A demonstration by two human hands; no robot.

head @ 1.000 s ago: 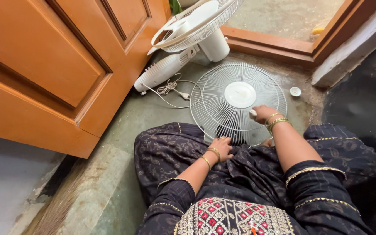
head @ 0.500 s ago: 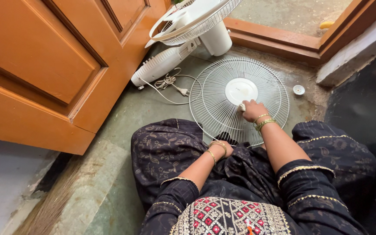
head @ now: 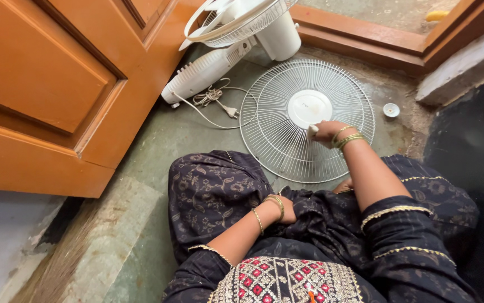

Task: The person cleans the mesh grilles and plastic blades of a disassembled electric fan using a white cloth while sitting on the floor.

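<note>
Head view, looking down: the biggest thing is the orange panelled wooden door, filling ten o'clock and cut off at the top and left edges. Under it runs a rough grey-green stone floor. At six o'clock the person's lap in dark patterned cloth, trimmed in gold, takes up the lower frame. At twelve o'clock lies the round white wire fan guard, flat on the floor, thin spokes running out from a smooth white centre disc. Beyond it, at eleven to twelve o'clock, a white plastic fan body lies on its side with a second wire cage still on it, cut off by the top edge; nothing shows clearly inside that cage. Its white cord and plug coil just beside the guard's rim. The right hand, bangled, rests on the guard just below the disc, fingers curled closed around a small white object too small to identify. The left hand lies at six o'clock on the cloth, its fingers tucked into the folds and hidden, so I cannot tell their grip. A small white cap sits at two o'clock, apart from the guard.
</note>
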